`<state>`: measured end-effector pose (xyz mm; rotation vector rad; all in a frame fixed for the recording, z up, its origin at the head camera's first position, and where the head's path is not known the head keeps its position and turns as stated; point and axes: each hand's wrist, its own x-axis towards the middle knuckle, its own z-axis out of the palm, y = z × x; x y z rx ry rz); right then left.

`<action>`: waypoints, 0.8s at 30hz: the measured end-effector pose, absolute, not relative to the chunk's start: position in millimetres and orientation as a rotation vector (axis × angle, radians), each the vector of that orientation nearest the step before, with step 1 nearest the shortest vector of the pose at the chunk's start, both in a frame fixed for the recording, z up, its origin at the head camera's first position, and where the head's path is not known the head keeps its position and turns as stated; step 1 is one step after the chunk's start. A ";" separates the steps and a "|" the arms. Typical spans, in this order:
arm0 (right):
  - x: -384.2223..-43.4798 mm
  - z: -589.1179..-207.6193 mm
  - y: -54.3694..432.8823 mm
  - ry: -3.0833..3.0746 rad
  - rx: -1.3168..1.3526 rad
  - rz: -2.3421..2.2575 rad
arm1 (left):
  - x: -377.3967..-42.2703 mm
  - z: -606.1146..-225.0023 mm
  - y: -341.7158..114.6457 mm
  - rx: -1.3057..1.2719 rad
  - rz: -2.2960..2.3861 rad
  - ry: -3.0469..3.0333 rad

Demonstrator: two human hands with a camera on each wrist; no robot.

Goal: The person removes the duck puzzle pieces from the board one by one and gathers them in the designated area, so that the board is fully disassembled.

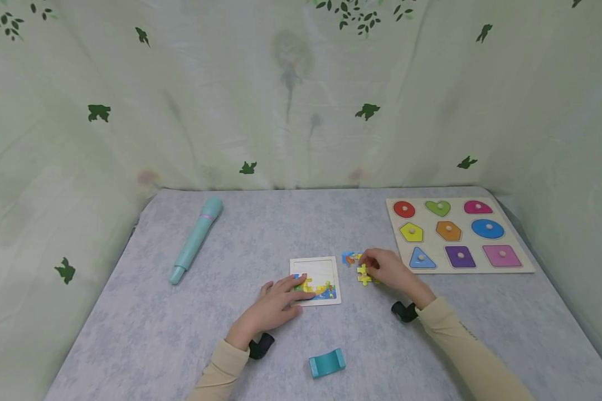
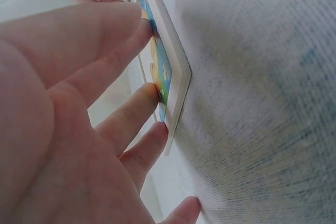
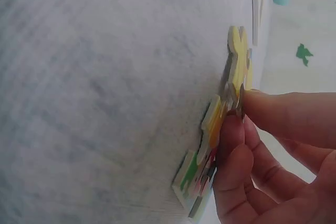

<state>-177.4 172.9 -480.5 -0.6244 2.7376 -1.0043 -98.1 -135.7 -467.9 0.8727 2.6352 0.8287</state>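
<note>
In the head view a small jigsaw tray with a pale rim lies mid-table, its lower part filled with blue and yellow pieces. My left hand rests on the tray's left side with fingers spread and fairly straight; in the left wrist view the fingertips press on the printed pieces. Right of the tray, my right hand is over a group of loose jigsaw pieces. Its thumb and finger pinch a thin puzzle piece, seen edge-on in the right wrist view, among yellow and green pieces.
A wooden shape board with colourful knobbed shapes lies at the right. At the left is a long teal tube, like a closed umbrella or flashlight. A curved teal holder sits near the front. Patterned curtains surround the table.
</note>
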 end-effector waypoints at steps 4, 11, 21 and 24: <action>-177.2 -478.5 171.6 2.764 -0.674 -0.960 | -97.5 -466.4 -135.4 0.868 0.834 2.633; -176.9 -476.2 168.1 2.758 -0.677 -1.039 | -97.3 -471.0 -137.9 0.911 0.817 2.667; -177.2 -466.9 126.8 2.600 -0.834 -1.183 | -98.8 -471.9 -147.2 0.916 0.810 2.666; -177.4 -465.8 109.1 2.545 -0.866 -1.166 | -98.1 -471.9 -152.0 0.908 0.810 2.677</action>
